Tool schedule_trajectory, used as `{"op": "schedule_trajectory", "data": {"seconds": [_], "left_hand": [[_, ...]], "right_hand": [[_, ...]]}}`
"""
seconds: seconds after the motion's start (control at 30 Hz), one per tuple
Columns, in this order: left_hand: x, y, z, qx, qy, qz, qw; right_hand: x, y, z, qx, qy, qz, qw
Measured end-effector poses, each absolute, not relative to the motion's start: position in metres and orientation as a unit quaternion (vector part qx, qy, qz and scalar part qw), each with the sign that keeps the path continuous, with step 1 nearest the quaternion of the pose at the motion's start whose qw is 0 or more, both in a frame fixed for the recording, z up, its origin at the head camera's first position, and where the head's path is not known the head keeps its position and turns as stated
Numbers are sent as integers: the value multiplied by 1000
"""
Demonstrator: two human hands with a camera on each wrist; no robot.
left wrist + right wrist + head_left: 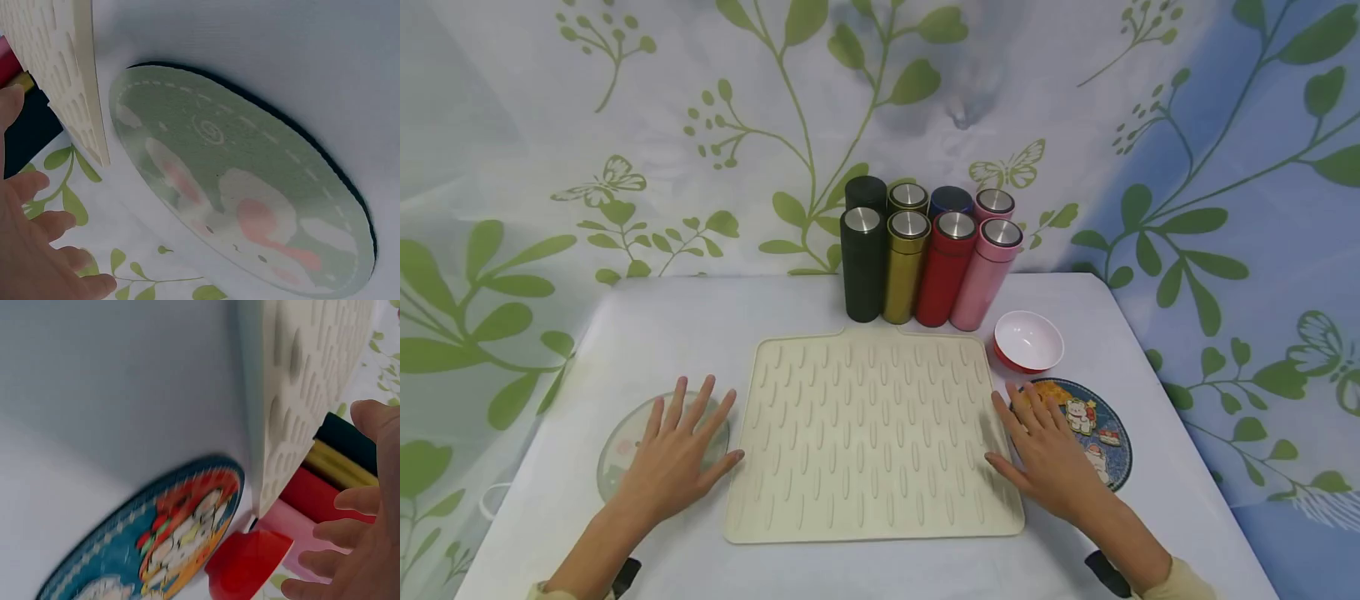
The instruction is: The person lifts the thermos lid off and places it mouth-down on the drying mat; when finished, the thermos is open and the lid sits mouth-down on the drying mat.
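Note:
My left hand (673,458), fingers spread, lies over a round pale green mat (237,187) with a white rabbit picture. Its thumb reaches the left edge of a cream ridged draining mat (872,433). On the other side my right hand (1051,454) is spread with straight fingers above a round dark blue mat (1116,454) printed with cartoon bears. That thumb reaches over the right edge of the draining mat. Neither hand holds anything. Whether the palms touch the mats cannot be told.
Behind the draining mat stand several vacuum flasks in two rows, with a black flask (862,275), a gold flask (904,275), a red flask (946,275) and a pink flask (983,279) in front. A red bowl (1028,342) with a white inside sits right of them. Leaf-patterned cloth hangs around the white table (700,308).

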State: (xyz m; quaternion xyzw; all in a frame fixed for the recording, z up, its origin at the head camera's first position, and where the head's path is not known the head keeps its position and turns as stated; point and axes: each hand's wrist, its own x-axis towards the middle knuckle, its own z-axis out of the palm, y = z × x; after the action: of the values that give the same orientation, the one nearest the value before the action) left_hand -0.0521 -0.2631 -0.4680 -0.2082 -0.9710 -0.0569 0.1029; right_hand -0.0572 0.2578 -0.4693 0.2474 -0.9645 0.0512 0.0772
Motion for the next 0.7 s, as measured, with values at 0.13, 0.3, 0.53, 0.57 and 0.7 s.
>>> {"op": "schedule_trajectory", "data": {"seconds": [0.13,0.3,0.53,0.57,0.7], "left_hand": [[-56,-259,-464,-204,-967,-97,114],[-67,-253,-461,-204,-960,-136,134],[-82,-237,-457,-194,-956,-177,131],[-85,-235,-457,-193,-955,-184,130],[-97,-223,-455,-197,-950,-204,134]], "right_hand": [[-56,246,-473,238,-967,72,63],[-55,233,-477,238,-966,85,52],[-51,219,-483,244,-964,92,45],[-51,218,-484,244,-964,92,43],[-46,212,-487,251,-963,94,33]]}}
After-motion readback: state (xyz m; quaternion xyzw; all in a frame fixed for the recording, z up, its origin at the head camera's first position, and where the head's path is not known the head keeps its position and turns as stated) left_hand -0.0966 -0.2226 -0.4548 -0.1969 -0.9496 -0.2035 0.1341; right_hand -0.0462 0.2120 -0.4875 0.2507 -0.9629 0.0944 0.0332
